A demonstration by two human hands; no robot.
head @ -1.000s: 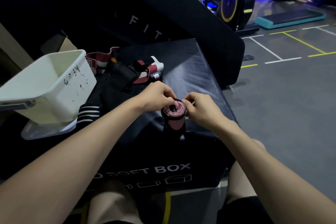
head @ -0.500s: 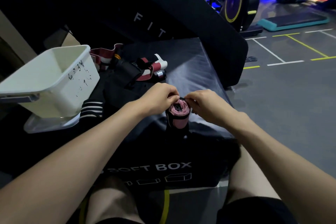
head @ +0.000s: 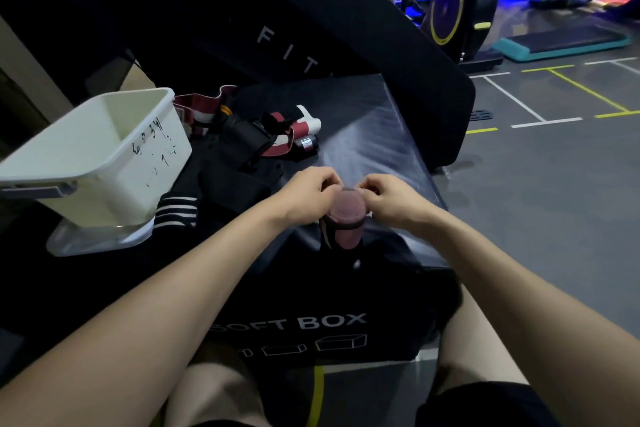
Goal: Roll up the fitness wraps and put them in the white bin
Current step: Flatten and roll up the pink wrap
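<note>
A pink fitness wrap [head: 344,218] with black edging stands as a thick roll on the black soft box [head: 374,135], near its front edge. My left hand [head: 308,192] pinches the roll's top from the left. My right hand [head: 388,196] pinches it from the right. The white bin [head: 104,156] sits at the left on a clear lid, tilted, and looks empty. Behind my hands lies a pile of loose wraps: a red and white wrap [head: 294,130], a dark red one [head: 204,109] and a black one with white stripes [head: 176,211].
A big black pad marked FIT [head: 311,28] leans behind the box. The grey gym floor [head: 536,201] with painted lines spreads to the right. An exercise bike [head: 450,7] and a teal step platform [head: 561,42] stand far right. My knees are below the box.
The roll's open spiral end showed before; now a layer of wrap covers its top. Both hands stay at the roll's top, and my view has tilted slightly.
</note>
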